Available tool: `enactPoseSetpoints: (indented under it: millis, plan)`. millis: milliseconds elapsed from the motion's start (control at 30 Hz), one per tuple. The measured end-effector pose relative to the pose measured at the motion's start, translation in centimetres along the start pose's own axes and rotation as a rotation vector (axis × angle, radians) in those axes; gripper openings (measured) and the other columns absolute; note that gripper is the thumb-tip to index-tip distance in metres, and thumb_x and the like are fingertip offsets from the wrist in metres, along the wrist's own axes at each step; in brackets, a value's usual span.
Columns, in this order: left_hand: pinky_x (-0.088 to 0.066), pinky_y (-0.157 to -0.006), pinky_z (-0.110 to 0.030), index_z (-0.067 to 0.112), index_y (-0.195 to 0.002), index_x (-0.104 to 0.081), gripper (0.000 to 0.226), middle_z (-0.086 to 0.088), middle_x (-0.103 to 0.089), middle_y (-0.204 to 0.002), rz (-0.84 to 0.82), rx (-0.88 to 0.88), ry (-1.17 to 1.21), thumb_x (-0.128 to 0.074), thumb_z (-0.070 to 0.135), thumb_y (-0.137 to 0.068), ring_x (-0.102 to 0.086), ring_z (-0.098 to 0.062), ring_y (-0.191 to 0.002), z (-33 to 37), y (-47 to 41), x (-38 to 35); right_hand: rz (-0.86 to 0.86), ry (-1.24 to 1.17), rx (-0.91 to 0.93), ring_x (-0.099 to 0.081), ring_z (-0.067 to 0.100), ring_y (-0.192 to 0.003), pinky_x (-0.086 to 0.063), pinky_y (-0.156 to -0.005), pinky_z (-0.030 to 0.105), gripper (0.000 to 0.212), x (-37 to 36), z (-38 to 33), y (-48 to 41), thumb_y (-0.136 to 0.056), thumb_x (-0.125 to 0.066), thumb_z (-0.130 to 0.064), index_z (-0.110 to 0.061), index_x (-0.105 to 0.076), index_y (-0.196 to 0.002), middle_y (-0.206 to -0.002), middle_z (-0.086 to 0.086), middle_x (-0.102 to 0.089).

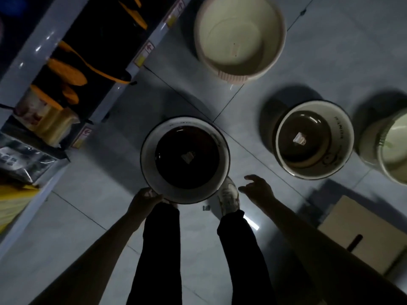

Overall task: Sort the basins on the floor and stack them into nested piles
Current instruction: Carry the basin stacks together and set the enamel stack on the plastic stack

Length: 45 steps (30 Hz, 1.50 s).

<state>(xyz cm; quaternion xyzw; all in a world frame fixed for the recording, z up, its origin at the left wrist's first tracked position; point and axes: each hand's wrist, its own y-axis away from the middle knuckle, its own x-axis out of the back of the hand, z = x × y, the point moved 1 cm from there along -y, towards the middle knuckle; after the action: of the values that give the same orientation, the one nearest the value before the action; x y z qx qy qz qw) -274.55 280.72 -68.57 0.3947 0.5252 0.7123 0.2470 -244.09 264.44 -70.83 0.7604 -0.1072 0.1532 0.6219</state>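
A round white basin with a dark rim and dark bottom [176, 172] is gripped at its near rim by the left hand [145, 198], above the grey tiled floor [330, 51]. The right hand [256, 190] is spread loosely, empty. The basin is judged rigid, light and slick, best taken by the rim. Four basins are counted: this one, a second white basin [343, 137], a cream plastic basin [240, 38] and a pale green basin [394, 150].

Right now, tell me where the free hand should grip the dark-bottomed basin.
Probably its near-right rim, from the right: the dark-bottomed basin is round without handles, the left hand holds the near-left rim, and the open right hand hovers beside it.
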Motion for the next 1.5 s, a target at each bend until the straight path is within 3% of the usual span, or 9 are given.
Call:
enactPoseSetpoints:
  millis: [200,300,433,600,700,833,967,1167,1500]
  plan:
    - [-0.052,-0.100,-0.049,0.021,-0.155,-0.034,0.100,-0.018,-0.057,-0.138,0.017,0.049,0.022,-0.078,0.051,-0.070,-0.059,-0.035,-0.122,-1.4,-6.2,4.1,0.066,-0.194,-0.093,-0.070,0.024,-0.090,-0.055,-0.095,0.045,0.059,-6.0,-1.4,-1.8,-0.079,-0.079,-0.032,-0.023,-0.057,-0.133,-0.097,0.007,-0.076]
    - [-0.051,-0.102,-0.055,0.023,-0.157,-0.028,0.092,-0.019,-0.058,-0.137,0.008,0.009,0.054,-0.080,0.034,-0.082,-0.059,-0.036,-0.120,-1.0,-9.0,5.5,0.128,-0.274,-0.092,-0.065,0.022,-0.093,-0.055,-0.089,0.042,0.047,-7.9,-3.1,-1.9,-0.083,-0.077,-0.027,-0.028,-0.053,-0.124,-0.104,0.003,-0.071]
    - [-0.050,-0.102,-0.047,0.023,-0.157,-0.031,0.088,-0.014,-0.053,-0.145,-0.055,-0.029,0.023,-0.076,0.033,-0.081,-0.055,-0.034,-0.127,0.7,-11.4,6.5,0.095,-0.399,-0.180,-0.060,0.022,-0.087,-0.059,-0.085,0.047,0.067,-10.2,-5.0,-3.5,-0.093,-0.067,-0.015,-0.027,-0.036,-0.151,-0.113,0.001,-0.055]
    - [-0.054,-0.076,-0.034,0.025,-0.134,-0.056,0.052,-0.002,-0.066,-0.107,0.025,-0.150,-0.040,-0.074,0.029,-0.085,-0.064,-0.026,-0.101,2.1,-11.4,5.0,0.255,-0.222,-0.238,-0.062,0.033,-0.085,-0.052,-0.062,0.037,0.065,-12.9,-4.7,-4.3,-0.091,-0.051,-0.008,-0.034,-0.023,-0.143,-0.106,0.014,-0.063]
    - [-0.049,-0.063,-0.027,0.027,-0.122,-0.062,0.038,0.004,-0.065,-0.091,0.057,-0.159,0.061,-0.073,0.017,-0.088,-0.061,-0.016,-0.083,1.5,-11.3,4.1,0.300,-0.272,-0.316,-0.057,0.030,-0.085,-0.040,-0.068,0.031,0.078,-13.7,-3.6,-4.8,-0.096,-0.051,-0.008,-0.034,-0.010,-0.157,-0.105,0.009,-0.056]
    - [-0.054,-0.093,-0.047,0.035,-0.136,-0.059,0.057,-0.001,-0.071,-0.109,0.121,-0.192,0.174,-0.077,0.014,-0.086,-0.064,-0.023,-0.107,0.5,-11.5,3.0,0.331,-0.463,-0.393,-0.067,0.030,-0.094,-0.050,-0.075,0.030,0.048,-13.7,-1.0,-6.7,-0.089,-0.057,-0.010,-0.023,-0.056,-0.136,-0.102,0.006,-0.071]
    - [-0.055,-0.087,-0.039,0.062,-0.102,-0.066,0.055,0.013,-0.076,-0.098,0.116,-0.291,0.189,-0.077,0.010,-0.085,-0.068,-0.015,-0.100,3.0,-11.6,0.3,0.450,-0.566,-0.324,-0.064,0.022,-0.084,-0.042,-0.059,0.026,0.029,-12.1,0.9,-7.2,-0.095,-0.055,-0.019,-0.026,-0.066,-0.122,-0.099,0.002,-0.075]
    - [-0.054,-0.094,-0.037,0.026,-0.126,-0.066,0.048,-0.003,-0.073,-0.118,0.025,-0.488,0.079,-0.076,0.004,-0.085,-0.069,-0.009,-0.106,10.4,-12.5,-4.6,0.548,-0.895,-0.300,-0.072,0.015,-0.077,-0.060,-0.069,0.035,0.026,-6.6,4.1,-10.2,-0.092,-0.066,-0.027,-0.031,-0.070,-0.117,-0.077,-0.007,-0.076]
    - [-0.041,-0.102,-0.020,0.018,-0.155,-0.038,0.073,0.004,-0.048,-0.149,-0.059,-0.840,-0.169,-0.073,0.021,-0.090,-0.046,-0.015,-0.135,23.4,-12.3,-14.5,0.765,-1.406,-0.296,-0.077,0.025,-0.077,-0.065,-0.071,0.042,0.026,0.4,6.8,-16.3,-0.084,-0.075,-0.009,-0.023,-0.078,-0.105,-0.081,0.005,-0.077]
